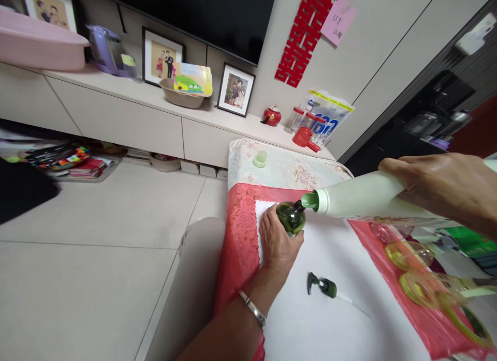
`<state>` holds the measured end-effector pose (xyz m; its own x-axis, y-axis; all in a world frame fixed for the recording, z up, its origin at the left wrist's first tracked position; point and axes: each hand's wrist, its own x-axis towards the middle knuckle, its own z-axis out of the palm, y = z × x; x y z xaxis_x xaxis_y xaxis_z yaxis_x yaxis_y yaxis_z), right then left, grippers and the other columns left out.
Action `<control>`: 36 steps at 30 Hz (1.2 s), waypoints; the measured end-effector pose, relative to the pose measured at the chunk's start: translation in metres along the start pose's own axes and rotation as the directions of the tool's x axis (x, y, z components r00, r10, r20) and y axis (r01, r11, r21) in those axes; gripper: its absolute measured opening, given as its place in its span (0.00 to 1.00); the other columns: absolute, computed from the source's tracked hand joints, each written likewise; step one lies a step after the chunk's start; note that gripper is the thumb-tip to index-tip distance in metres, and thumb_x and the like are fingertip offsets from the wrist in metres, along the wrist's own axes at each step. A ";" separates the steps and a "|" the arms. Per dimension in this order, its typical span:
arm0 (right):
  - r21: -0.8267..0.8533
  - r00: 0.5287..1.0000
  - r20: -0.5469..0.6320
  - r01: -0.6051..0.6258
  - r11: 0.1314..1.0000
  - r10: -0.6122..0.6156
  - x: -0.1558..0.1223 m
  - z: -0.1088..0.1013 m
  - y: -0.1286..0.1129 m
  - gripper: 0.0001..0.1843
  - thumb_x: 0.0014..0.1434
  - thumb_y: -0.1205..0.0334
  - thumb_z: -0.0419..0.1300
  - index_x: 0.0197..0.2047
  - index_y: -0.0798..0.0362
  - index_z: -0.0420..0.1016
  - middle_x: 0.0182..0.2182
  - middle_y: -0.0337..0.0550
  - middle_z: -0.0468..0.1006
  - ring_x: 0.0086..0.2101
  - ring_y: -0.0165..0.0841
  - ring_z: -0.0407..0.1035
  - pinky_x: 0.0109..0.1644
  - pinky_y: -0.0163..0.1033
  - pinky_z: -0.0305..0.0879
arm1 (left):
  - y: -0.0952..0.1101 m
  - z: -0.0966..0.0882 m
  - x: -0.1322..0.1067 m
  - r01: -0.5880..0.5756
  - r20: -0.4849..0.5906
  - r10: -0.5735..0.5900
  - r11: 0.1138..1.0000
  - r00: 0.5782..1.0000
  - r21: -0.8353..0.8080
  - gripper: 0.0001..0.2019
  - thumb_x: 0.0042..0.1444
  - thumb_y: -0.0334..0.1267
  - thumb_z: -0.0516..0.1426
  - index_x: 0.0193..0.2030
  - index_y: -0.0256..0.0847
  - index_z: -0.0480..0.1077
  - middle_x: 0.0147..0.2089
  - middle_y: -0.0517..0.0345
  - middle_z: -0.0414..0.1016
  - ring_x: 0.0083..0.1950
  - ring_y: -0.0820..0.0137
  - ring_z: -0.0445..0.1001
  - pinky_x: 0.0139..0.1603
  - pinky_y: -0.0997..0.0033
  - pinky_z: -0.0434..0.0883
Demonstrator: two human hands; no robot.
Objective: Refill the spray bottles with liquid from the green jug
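My left hand (276,243) is closed around a small dark green bottle (291,217) standing on a white cloth (330,319). My right hand (446,187) grips a large pale green bottle (361,197), tipped sideways so its green spout (309,200) meets the small bottle's open neck. A dark green pump top (324,287) with its thin tube lies on the white cloth, below the small bottle. A light green cap (260,159) sits further back on the flowered table cover (295,169).
Clear glasses with yellow rims (423,270) lie on the red cloth (236,247) at right. Behind runs a low cabinet (116,118) with photo frames, a basin, red-lidded jars (306,125) and a red pot (272,116). Tiled floor lies to the left.
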<state>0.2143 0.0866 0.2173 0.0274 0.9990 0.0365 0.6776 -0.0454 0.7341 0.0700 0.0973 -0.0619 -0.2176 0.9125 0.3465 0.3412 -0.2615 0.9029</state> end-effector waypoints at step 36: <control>-0.032 0.996 0.082 -0.016 0.999 0.019 0.001 -0.001 -0.001 0.08 0.58 0.62 0.53 0.42 0.44 0.68 0.42 0.37 0.79 0.32 0.39 0.72 0.26 0.38 0.49 | 0.002 -0.002 0.000 -0.010 -0.011 0.010 1.000 1.000 0.008 0.38 0.42 0.31 0.69 0.60 0.40 0.58 0.55 0.44 0.71 0.59 0.51 0.72 0.62 0.46 0.70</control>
<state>0.2127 0.0880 0.2171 0.1005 0.9949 -0.0054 0.6529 -0.0619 0.7549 0.0687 0.0958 -0.0593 -0.2242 0.9063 0.3582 0.3502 -0.2681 0.8975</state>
